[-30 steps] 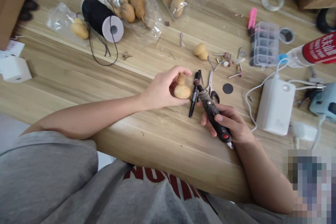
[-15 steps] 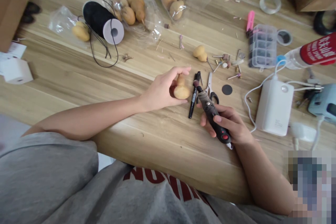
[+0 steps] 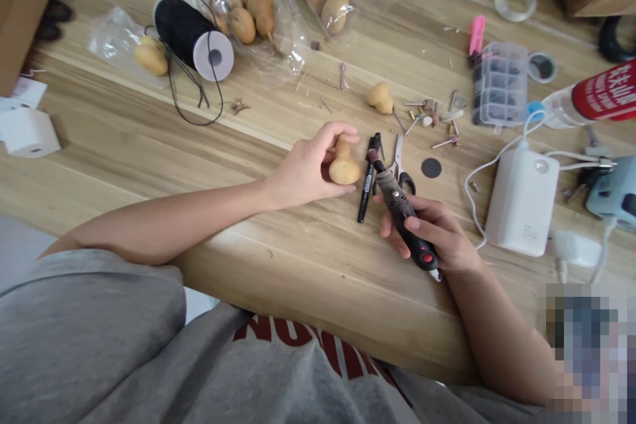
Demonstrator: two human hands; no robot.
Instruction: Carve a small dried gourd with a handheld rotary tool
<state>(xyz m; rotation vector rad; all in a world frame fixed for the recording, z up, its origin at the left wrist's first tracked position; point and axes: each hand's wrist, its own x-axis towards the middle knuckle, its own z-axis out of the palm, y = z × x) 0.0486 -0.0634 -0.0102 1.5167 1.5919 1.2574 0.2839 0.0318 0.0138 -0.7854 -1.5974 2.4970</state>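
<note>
My left hand (image 3: 304,169) is closed round a small tan gourd (image 3: 344,163), thumb under it and forefinger over its neck, just above the wooden table (image 3: 149,139). My right hand (image 3: 437,235) grips a black rotary tool (image 3: 401,212) with a red button, its tip pointing up-left toward the gourd without touching it. A black pen (image 3: 367,179) and small scissors (image 3: 400,169) lie between the two hands.
A spool of black cord (image 3: 195,32), plastic bags of gourds (image 3: 253,10), another loose gourd (image 3: 380,97), scattered tool bits (image 3: 430,120), a clear parts box (image 3: 499,83), a white power bank (image 3: 521,202) with cable and a red-labelled bottle (image 3: 596,96) lie around.
The gourd has shifted slightly in my left hand, and the forefinger curls a little closer over its neck. The right hand and tool stay put.
</note>
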